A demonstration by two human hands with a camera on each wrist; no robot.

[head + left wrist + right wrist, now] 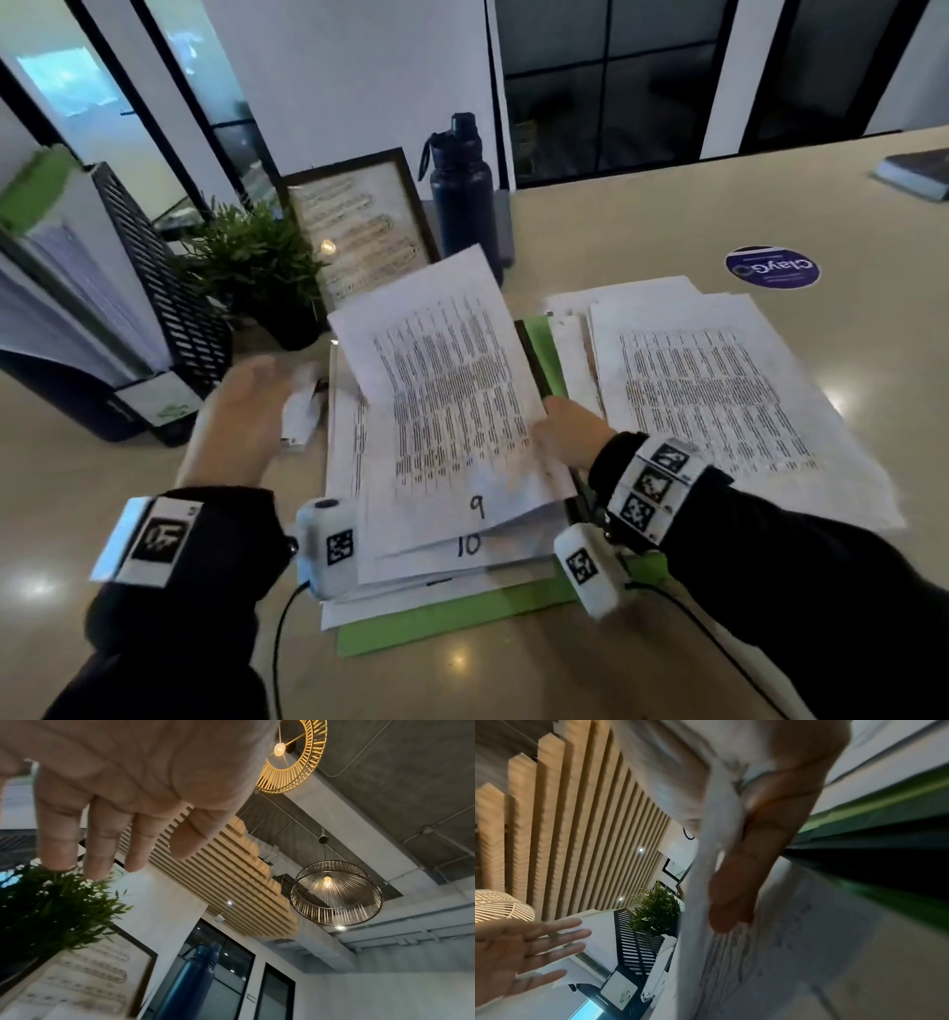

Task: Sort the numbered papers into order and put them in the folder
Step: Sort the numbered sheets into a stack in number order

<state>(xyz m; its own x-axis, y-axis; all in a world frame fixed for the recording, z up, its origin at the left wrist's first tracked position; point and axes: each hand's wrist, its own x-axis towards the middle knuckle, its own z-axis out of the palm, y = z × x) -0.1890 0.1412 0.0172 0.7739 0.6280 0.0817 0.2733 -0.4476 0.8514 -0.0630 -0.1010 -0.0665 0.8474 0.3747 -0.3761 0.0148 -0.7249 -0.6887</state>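
An open green folder [452, 616] lies on the table and carries a stack of printed papers [411, 570]. The top sheet, marked 9 [452, 406], is lifted at its far end, and the sheet marked 10 [470, 546] shows below it. My right hand [570, 431] pinches the right edge of sheet 9; in the right wrist view the thumb [734, 892] lies on the paper [716, 833]. My left hand [241, 416] hovers open to the left of the stack, fingers spread [102, 841], holding nothing. A second pile of papers [719, 390] lies to the right.
A black file rack with papers [154, 288] stands at the left, with a potted plant [257, 262], a framed print [359, 226] and a dark water bottle [462, 190] behind the stack. A small white object [300, 416] lies by my left hand. A round sticker [772, 267] is at the right.
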